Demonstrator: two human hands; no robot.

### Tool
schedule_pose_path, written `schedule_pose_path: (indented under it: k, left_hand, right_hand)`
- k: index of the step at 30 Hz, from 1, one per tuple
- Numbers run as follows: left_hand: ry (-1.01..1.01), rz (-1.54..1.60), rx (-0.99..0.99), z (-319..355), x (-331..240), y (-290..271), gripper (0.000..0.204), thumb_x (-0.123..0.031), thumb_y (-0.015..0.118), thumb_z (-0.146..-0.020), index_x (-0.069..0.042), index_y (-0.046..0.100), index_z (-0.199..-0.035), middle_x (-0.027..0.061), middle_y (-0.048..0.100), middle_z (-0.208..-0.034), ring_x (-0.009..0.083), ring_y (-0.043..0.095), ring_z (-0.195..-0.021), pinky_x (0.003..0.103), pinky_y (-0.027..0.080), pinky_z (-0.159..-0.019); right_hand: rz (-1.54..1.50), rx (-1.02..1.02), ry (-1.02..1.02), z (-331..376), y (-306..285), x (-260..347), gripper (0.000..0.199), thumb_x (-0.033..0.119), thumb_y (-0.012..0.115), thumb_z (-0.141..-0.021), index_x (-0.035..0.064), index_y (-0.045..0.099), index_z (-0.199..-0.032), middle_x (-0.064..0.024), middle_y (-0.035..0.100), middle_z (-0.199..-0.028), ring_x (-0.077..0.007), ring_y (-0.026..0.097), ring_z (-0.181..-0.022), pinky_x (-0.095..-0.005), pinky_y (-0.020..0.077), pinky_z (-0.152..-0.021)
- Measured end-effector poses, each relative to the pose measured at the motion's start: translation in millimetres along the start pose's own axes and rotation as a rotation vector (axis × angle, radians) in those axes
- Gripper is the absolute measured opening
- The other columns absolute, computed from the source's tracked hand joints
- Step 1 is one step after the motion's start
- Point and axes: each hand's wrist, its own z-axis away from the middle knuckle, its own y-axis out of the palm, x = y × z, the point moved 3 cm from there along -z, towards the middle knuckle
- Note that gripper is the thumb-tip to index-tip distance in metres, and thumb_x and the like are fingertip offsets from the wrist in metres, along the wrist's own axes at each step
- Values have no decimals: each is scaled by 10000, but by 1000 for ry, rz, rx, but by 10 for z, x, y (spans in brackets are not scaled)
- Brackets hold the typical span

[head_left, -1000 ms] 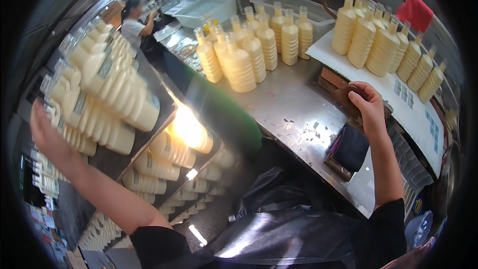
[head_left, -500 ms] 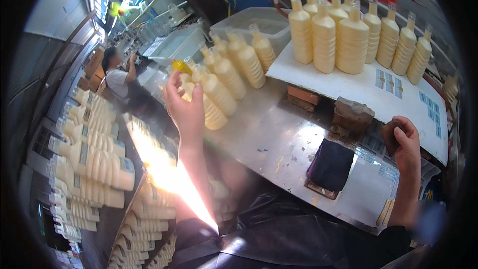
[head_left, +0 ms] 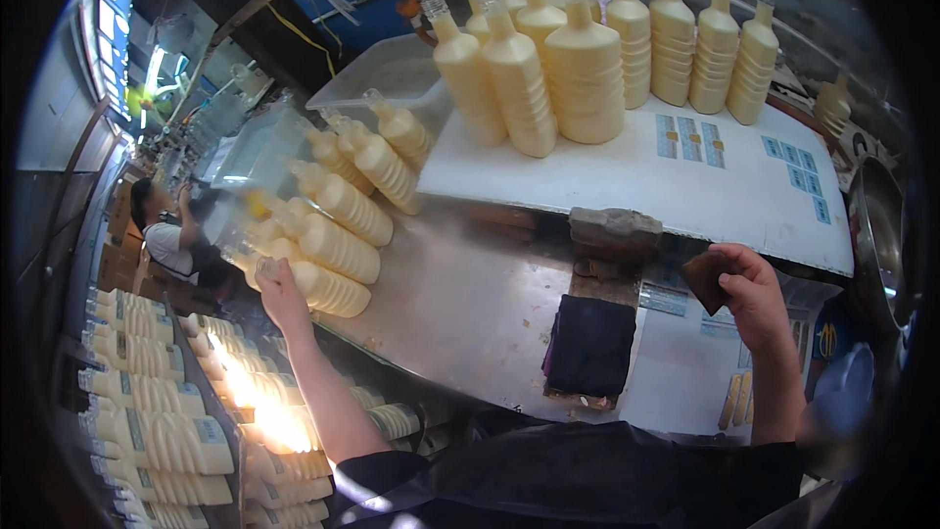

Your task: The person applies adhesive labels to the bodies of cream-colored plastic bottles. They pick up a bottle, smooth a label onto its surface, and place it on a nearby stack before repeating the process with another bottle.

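My left hand (head_left: 281,296) is closed around the clear neck of a cream-coloured bottle (head_left: 336,290), the nearest in a group standing on the left of the metal table (head_left: 455,284). In my right hand (head_left: 752,292), thumb and fingers pinch a thin, dark brown flat piece (head_left: 705,282), held above the table's right part. Between my hands lies a folded black cloth (head_left: 589,345) on a small block. More ribbed cream bottles (head_left: 585,73) stand on a raised white board (head_left: 509,171). Blue-grey labels (head_left: 691,142) lie in rows on that board.
A brick-like block (head_left: 615,227) sits at the board's front edge. Behind the left bottles is a clear plastic tub (head_left: 387,69). Stacked bottles (head_left: 162,431) fill the lower left. A person (head_left: 174,235) works farther back. A metal basin (head_left: 878,235) is at far right.
My left hand, open and raised over the bottles before, has come down and closed on a bottle's neck. The view has shifted to the right. My right hand still holds the brown piece.
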Motion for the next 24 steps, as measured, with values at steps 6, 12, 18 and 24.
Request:
schedule_pose_path:
  k: [6,12,18,24]
  left_hand:
    - [357,-125,94,625,-719,45,379,-256,775,-920,-37,640,-1199,179,713,-1058,355,685,-924,398,532,-831]
    - [164,665,304,908,-1657,-89,212,-97,742,-949,-3,617,-1093,66,686,-937,131,653,-859,277,536,-806]
    - [107,766,801,1386,-2863,648,278,-235,795,-890,5,695,-988,44,706,-821,114,667,-746,263,520,-692]
    - [118,853,1054,2275,-2610,1580,652,-279,707,-920,-7,506,-1477,187,649,-1273,232,624,-1184,344,500,-994]
  right_hand:
    - [47,-133,70,321,267,7,338,-34,502,-844,50,697,-1106,-38,648,-1073,-145,607,-1010,-277,498,-867]
    - [628,-48,-181,419,778,-46,209,136,651,-933,-12,695,-793,-59,662,-898,-137,630,-812,-281,487,-743]
    - [720,83,-315,549,1424,-100,581,228,834,-791,35,626,-1298,-106,717,-1117,-117,609,-650,-273,510,-624]
    - [756,-90,-29,259,1025,-392,766,396,794,-799,-51,533,-1364,-235,718,-1152,-276,734,-922,-355,564,-813]
